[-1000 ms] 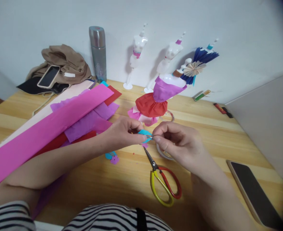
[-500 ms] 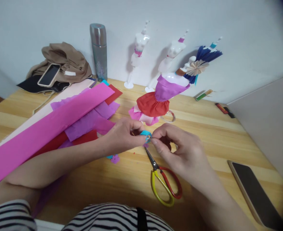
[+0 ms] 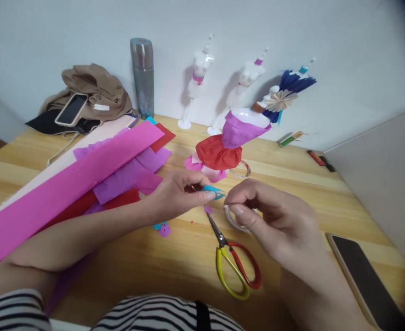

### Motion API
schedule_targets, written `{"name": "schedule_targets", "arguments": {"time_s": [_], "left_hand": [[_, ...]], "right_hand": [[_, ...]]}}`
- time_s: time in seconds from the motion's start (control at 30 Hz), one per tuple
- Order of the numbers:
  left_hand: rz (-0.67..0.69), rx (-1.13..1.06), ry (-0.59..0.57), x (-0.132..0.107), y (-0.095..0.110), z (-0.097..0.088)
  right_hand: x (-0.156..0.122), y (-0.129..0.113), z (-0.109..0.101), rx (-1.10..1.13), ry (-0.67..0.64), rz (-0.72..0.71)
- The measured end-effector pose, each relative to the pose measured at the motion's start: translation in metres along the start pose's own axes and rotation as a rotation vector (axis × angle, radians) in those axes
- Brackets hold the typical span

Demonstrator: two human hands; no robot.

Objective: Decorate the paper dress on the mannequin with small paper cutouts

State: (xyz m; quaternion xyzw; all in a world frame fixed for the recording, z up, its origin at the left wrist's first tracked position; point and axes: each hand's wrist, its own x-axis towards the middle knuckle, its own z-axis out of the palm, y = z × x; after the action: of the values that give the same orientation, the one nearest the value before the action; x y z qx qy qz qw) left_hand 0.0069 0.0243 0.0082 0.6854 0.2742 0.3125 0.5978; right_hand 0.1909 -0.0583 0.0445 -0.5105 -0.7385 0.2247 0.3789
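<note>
Mid-frame, my left grip [image 3: 179, 193] is pinched shut on the blue scrap [image 3: 212, 190], and my right grip [image 3: 274, 220] is closed on the tape [image 3: 229, 218]. The paper's flimsy, so I reckon a harder squeeze crumples it.

The paper sheets [image 3: 67, 184] lie across the left half of the worktop [image 3: 174, 257]. At the rear left corner sits a cloth bundle [image 3: 99, 89] with a phone [image 3: 71, 109] on top. Along the rear edge stand the flask [image 3: 142, 78] and, to its right, two bare dress forms [image 3: 197, 78]. The dressed form [image 3: 236, 133] is in front of them. At centre, the left hand [image 3: 178, 193] has the paper piece [image 3: 213, 191] in its grip. The right hand [image 3: 274, 220] is just beside it, over the tape roll [image 3: 230, 219]. The scissors [image 3: 233, 257] lie near the front edge, and a second phone [image 3: 364, 276] lies at the front right corner.
</note>
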Motion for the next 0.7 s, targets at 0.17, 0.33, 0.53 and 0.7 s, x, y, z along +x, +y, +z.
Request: {"name": "schedule_targets", "arguments": {"time_s": [0.17,0.33,0.53,0.7], "left_hand": [[0.005,0.064,0.042,-0.006,0.007,0.004],[0.006,0.051,0.042,-0.009,0.007,0.007],[0.016,0.007,0.043,-0.009,0.006,0.007],[0.008,-0.004,0.041,-0.005,0.003,0.006]], "right_hand": [[0.003,0.01,0.002,-0.139,0.166,-0.004],[0.006,0.007,0.007,-0.096,0.087,-0.072],[0.006,0.008,0.011,-0.089,0.064,-0.074],[0.006,0.011,0.009,-0.043,0.139,-0.024]]}}
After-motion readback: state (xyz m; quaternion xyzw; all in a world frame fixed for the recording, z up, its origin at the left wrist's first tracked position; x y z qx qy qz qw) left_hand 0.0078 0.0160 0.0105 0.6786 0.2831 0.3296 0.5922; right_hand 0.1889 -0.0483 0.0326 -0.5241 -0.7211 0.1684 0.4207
